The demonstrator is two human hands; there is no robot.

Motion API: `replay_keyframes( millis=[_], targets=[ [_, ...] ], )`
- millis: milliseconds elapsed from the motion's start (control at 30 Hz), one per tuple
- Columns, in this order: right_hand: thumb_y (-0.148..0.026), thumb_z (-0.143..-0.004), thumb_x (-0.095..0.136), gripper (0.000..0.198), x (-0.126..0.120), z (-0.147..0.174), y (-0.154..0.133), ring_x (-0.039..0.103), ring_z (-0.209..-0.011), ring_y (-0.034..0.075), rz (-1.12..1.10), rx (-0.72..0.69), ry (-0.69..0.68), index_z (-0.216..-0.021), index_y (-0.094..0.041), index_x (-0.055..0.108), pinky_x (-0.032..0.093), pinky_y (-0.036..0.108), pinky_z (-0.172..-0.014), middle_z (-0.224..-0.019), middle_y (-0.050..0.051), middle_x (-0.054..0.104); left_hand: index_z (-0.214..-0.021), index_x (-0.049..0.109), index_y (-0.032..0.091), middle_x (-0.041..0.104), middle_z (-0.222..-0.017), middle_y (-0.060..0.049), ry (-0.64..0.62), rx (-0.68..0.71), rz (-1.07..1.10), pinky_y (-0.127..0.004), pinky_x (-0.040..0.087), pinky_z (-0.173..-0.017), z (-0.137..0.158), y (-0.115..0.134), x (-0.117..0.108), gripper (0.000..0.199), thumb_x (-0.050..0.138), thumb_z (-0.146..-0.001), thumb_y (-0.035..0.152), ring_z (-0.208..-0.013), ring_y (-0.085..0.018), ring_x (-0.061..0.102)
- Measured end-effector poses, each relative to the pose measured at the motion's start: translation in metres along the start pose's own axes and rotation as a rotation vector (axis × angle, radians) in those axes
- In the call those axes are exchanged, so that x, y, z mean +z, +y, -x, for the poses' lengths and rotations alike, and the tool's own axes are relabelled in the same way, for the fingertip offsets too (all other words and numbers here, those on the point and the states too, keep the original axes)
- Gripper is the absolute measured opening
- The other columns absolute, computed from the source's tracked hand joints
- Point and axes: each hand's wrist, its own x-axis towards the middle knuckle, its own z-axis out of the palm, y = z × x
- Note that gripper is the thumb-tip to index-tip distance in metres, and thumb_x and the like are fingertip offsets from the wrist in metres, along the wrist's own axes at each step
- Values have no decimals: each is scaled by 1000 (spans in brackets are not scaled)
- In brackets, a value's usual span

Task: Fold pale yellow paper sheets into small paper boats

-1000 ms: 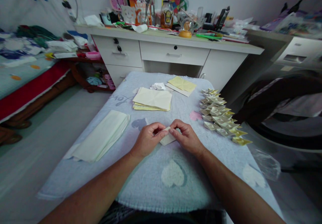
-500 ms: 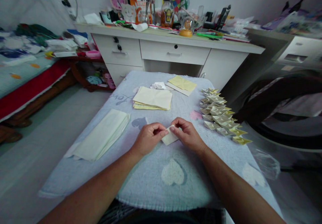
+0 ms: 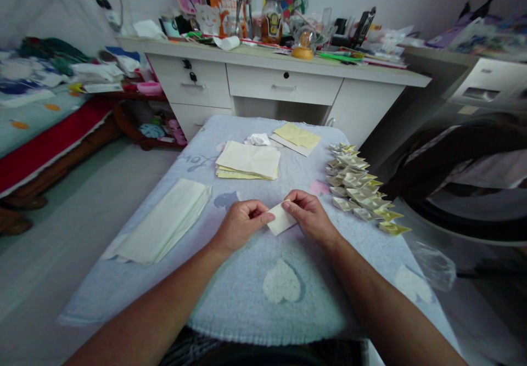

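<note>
A small piece of folded pale paper is held between my two hands, above the near middle of the cloth-covered table. My left hand pinches its left corner between thumb and fingers. At the upper right edge, my right hand grips it the same way. Beyond them lies a stack of cream and yellow paper sheets. To the left is a pile of longer folded pale sheets. Rows of folded paper boats stand along the right side of the table.
Yellow and white sheets and a crumpled white paper lie at the table's far end. A cluttered white desk stands behind. On the right are a washing machine and a clear plastic bag; a bed is at left.
My hands have moved slightly apart on the folded paper, and more of its face shows between them. The right hand's fingers have shifted along its upper edge. The view has shifted slightly.
</note>
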Motion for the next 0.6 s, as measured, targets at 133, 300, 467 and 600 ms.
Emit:
replay_keyframes(
  millis=[133, 300, 467, 600],
  targets=[
    [-46, -75, 71, 31, 0, 0, -2, 43, -55, 9, -3, 0, 9, -73, -18, 58, 33, 22, -52, -62, -4, 51, -67, 67, 14, 58, -58, 3, 7, -32, 42, -21, 34, -51, 0, -1, -1, 25, 69, -75, 37, -54, -9, 46],
    [-45, -75, 72, 31, -2, -1, -4, 44, -56, 9, 2, -14, 24, -74, -17, 59, 34, 22, -54, -64, -3, 54, -68, 64, 14, 56, -60, 3, 28, -1, 78, -21, 36, -55, -1, -3, -2, 25, 64, -79, 36, -57, -9, 47],
    [-47, -75, 72, 32, -3, -1, 0, 46, -57, 10, -27, 11, 11, -77, -18, 59, 36, 22, -54, -66, -3, 56, -68, 63, 14, 55, -60, 3, 60, 12, 89, -21, 36, -54, -1, -1, -2, 24, 64, -79, 35, -57, -10, 47],
    [-47, -79, 67, 31, 1, 1, 1, 45, -57, 10, 121, -50, 26, -73, -18, 58, 36, 23, -55, -63, -3, 54, -83, 66, 15, 62, -72, 0, 82, 51, 99, -23, 42, -62, 0, -2, -1, 21, 65, -79, 36, -66, -12, 55]
  ],
)
